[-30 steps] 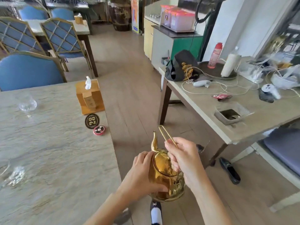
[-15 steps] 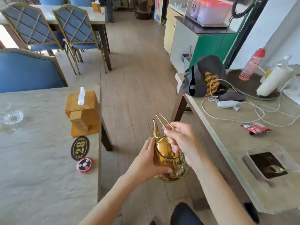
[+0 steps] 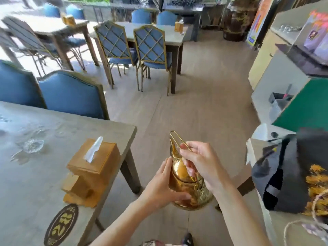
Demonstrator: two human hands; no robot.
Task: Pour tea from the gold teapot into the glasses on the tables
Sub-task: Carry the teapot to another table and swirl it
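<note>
I hold the gold teapot (image 3: 184, 181) over the aisle floor between two tables. My left hand (image 3: 163, 187) cups its left side and belly. My right hand (image 3: 198, 162) grips the thin wire handle above the lid, and the spout points away from me. A clear glass (image 3: 32, 145) stands on the stone-topped table (image 3: 53, 132) at my left, with blurred traces of another glass further left. The teapot is well right of that table's edge and upright.
A wooden tissue box (image 3: 92, 166) and a round number-28 plaque (image 3: 61, 226) sit near the left table's right edge. Blue chairs (image 3: 71, 95) line its far side. A black cap (image 3: 287, 173) lies on the right table. Further tables and chairs (image 3: 150, 48) stand ahead across open floor.
The view has swung up and forward along the aisle; the right table has slid mostly out of frame. Both hands keep the same hold on the teapot, which stays upright.
</note>
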